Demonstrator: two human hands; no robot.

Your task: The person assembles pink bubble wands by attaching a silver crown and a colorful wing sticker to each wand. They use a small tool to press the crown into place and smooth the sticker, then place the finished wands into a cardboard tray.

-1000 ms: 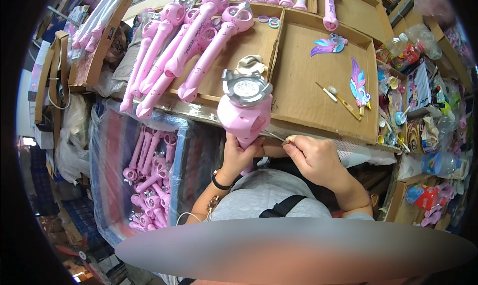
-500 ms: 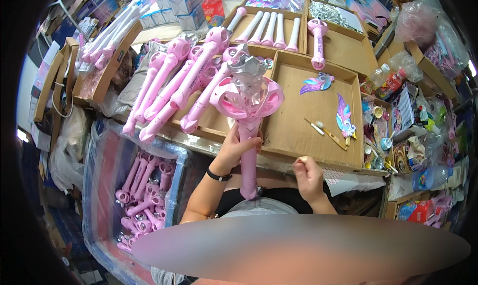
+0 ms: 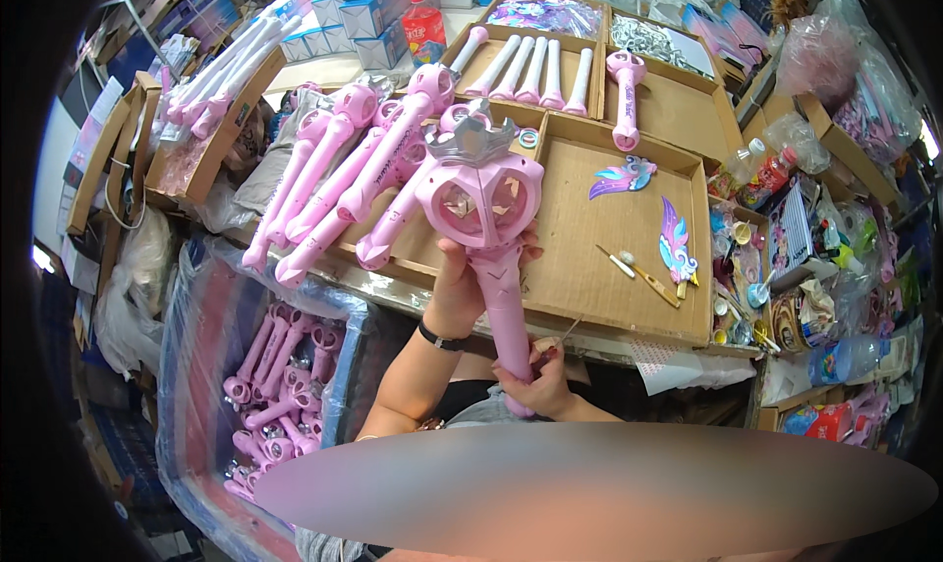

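A pink toy wand (image 3: 506, 302) is held upright in front of me, its round head set with clear faceted pieces and topped by a silver crown (image 3: 472, 141). My left hand (image 3: 456, 292) is closed around the neck just beneath the head, fingertips showing on the far side. Lower down, my right hand (image 3: 540, 380) is closed on the handle near its bottom end. A thin dark rod (image 3: 571, 331) pokes out from the right hand's fingers; its other end is hidden. Several similar pink wands (image 3: 378, 164) lie in a pile left of the held one.
A cardboard tray (image 3: 580, 302) holds winged decorations (image 3: 676, 238) and a slim brush (image 3: 648, 277). Behind it, white-and-pink sticks (image 3: 530, 71) and another wand (image 3: 626, 100) lie in trays. More wands fill a plastic-lined bin (image 3: 359, 341) at lower left. Bottles (image 3: 766, 174) stand at right.
My right hand has moved left from beside the wand onto its lower handle. The wand has turned and tilted, so its rounded head with the window faces me. My left hand keeps its hold.
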